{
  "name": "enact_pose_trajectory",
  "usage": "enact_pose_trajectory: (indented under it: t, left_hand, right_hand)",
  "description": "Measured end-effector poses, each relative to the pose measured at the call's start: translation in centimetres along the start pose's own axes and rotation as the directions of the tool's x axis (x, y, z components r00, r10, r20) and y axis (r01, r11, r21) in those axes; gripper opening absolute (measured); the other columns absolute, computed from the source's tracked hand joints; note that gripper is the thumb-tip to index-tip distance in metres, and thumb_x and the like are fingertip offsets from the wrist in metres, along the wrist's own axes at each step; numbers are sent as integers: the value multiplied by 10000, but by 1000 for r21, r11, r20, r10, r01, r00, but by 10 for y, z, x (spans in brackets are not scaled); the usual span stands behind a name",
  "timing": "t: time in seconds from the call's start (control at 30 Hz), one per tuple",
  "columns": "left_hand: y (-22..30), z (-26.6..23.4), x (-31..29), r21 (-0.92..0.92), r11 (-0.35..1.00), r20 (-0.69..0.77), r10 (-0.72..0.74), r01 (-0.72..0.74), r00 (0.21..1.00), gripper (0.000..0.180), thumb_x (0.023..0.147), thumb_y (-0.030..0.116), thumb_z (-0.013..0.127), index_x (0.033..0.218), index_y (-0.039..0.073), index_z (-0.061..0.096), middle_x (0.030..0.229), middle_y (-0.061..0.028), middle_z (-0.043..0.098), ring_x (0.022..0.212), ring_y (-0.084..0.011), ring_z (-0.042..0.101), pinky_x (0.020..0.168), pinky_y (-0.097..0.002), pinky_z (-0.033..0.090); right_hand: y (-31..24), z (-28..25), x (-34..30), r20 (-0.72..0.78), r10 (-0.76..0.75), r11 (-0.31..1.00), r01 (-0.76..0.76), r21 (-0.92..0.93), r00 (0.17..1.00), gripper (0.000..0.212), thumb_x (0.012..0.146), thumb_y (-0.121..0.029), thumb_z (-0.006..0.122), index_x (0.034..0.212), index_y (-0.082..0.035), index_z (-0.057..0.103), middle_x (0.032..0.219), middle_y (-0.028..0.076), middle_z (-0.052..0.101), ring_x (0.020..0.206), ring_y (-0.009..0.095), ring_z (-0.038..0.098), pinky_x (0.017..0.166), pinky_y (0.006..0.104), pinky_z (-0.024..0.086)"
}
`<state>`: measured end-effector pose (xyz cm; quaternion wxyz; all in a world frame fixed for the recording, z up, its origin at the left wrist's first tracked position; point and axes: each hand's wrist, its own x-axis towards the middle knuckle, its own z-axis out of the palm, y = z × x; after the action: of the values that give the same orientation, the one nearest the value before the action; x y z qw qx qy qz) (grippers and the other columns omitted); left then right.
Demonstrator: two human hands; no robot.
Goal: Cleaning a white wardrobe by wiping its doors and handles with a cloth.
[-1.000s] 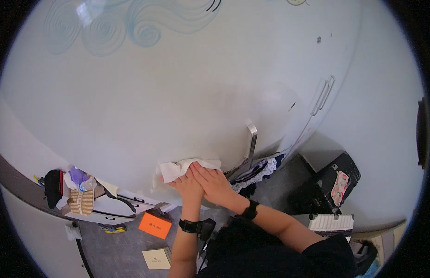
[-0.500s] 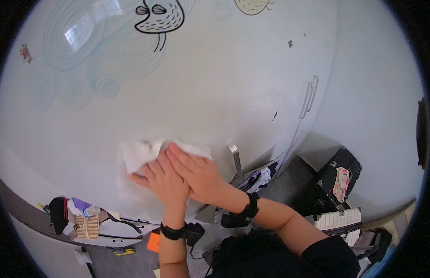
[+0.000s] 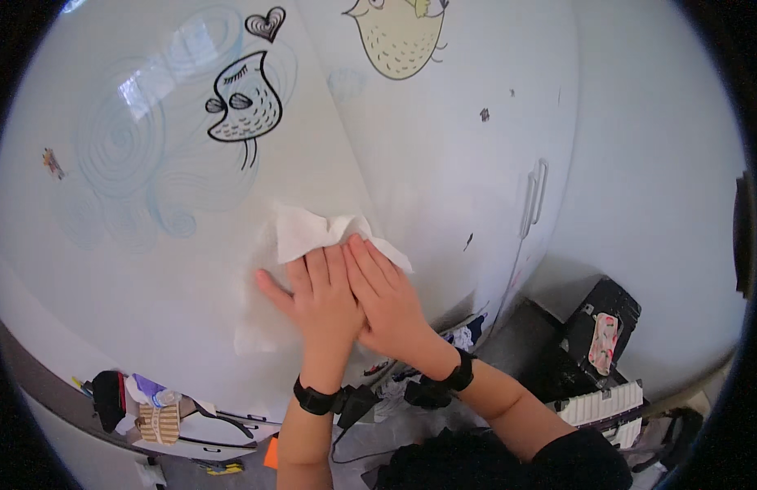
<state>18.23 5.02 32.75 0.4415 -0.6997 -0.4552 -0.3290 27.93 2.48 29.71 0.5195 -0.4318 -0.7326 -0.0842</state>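
A thin white wipe or cloth [image 3: 301, 235] lies against a glossy white cabinet door [image 3: 444, 188], its upper edge rumpled and lifted in folds. My left hand [image 3: 325, 298] presses flat over it, fingers straight and the little finger spread to the left. Beside it, my right hand [image 3: 391, 306] also lies flat, fingers extended together, its fingertips at the cloth's fold. The two hands touch along their inner sides, where the thumbs are hidden. Each wrist wears a black band. Above left on the door are a black line-drawn bird [image 3: 248, 102] and pale blue swirls [image 3: 121, 135].
A yellowish bird drawing [image 3: 399, 41] is higher up. Door handles [image 3: 534, 196] stick out at right. Beyond stand a black suitcase [image 3: 611, 306] and a white ridged case [image 3: 603, 404]. Lower left, a striped bag [image 3: 160, 422] sits on a white drawer unit [image 3: 211, 429].
Both hands and the cloth have shifted to the right and slightly up across the door. The view has tilted upward, bringing more of the drawings in and hiding the metal handle near the right hand.
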Motion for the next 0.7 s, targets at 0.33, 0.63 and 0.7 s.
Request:
enact_pose_trajectory:
  t: [0.33, 0.63, 0.7]
  left_hand:
    - [19, 9, 3, -20, 998, -62, 54, -55, 997, 357, 785, 298, 467, 1018, 39, 546, 1056, -117, 515, 1105, -298, 407, 982, -628, 123]
    - [41, 10, 4, -137, 990, 38, -8, 14, 999, 348, 768, 270, 496, 1052, 93, 590, 1112, -27, 546, 1168, -236, 401, 992, -613, 122]
    - [45, 12, 7, -139, 990, 20, 14, -11, 1000, 356, 761, 264, 507, 1061, 90, 589, 1142, -28, 541, 1211, -239, 372, 995, -589, 137]
  right_hand:
    - [19, -2, -12, -3, 42, 999, -42, 1, 999, 728, 651, -154, 560, 1309, 42, 317, 1392, 194, 273, 1282, 312, 277, 1025, 422, 242]
    - [43, -8, -22, 15, 66, 990, -68, 122, 998, 780, 631, -176, 562, 1320, 55, 276, 1399, 207, 249, 1293, 336, 249, 1041, 468, 197]
    - [48, -12, -24, 40, 71, 991, -75, 113, 997, 797, 626, -184, 569, 1325, 50, 267, 1401, 206, 244, 1296, 334, 244, 1045, 467, 190]
